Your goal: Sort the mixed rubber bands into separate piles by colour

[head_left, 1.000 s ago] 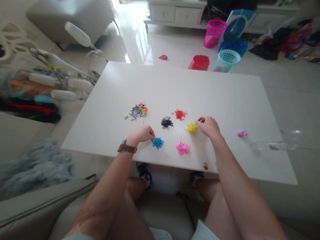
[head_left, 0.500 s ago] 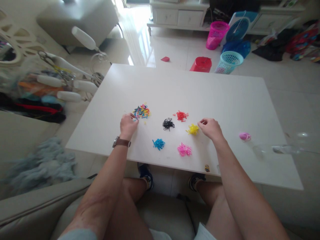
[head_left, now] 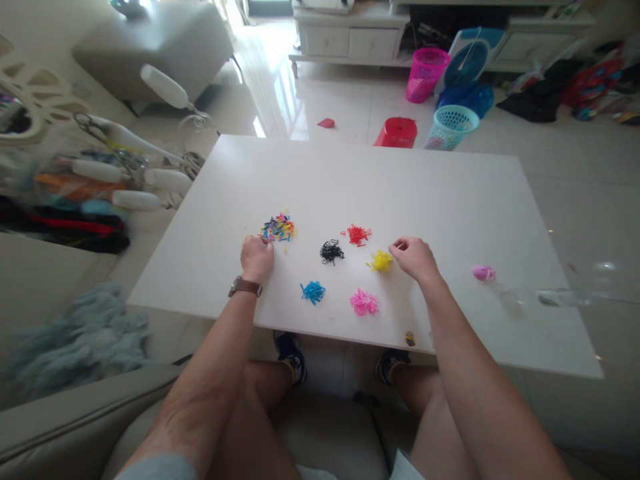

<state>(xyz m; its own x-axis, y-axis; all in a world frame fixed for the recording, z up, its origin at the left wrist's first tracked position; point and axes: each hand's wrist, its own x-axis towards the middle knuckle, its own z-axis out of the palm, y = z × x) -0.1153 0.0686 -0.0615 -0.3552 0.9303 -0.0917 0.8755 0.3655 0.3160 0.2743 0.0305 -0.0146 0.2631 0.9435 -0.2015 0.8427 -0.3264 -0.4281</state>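
My left hand (head_left: pixel 257 259), with a brown-strapped watch on its wrist, rests at the lower left of a mixed-colour pile of small rubber bands (head_left: pixel 279 228). Its fingers are curled together, and whatever they pinch is too small to make out. Just right of the yellow bands (head_left: pixel 381 261) is my right hand (head_left: pixel 414 258), thumb and fingers drawn together; I cannot see what lies between them. Between the hands are separate piles of black bands (head_left: pixel 331 252), red bands (head_left: pixel 359 235), blue bands (head_left: pixel 313 292) and pink bands (head_left: pixel 365 302).
The white table (head_left: pixel 370 190) carries a pink-purple object (head_left: pixel 483 273) and a clear glass-like item (head_left: pixel 555 297) at the right. A small yellow figure (head_left: pixel 410 338) lies by the front edge. Beyond the far edge stand a red stool (head_left: pixel 397 133) and a light-blue basket (head_left: pixel 453 127).
The view has shifted slightly. My left fingers have curled in more at the mixed pile's lower edge. My right hand stays beside the yellow bands, and the sorted piles look the same.
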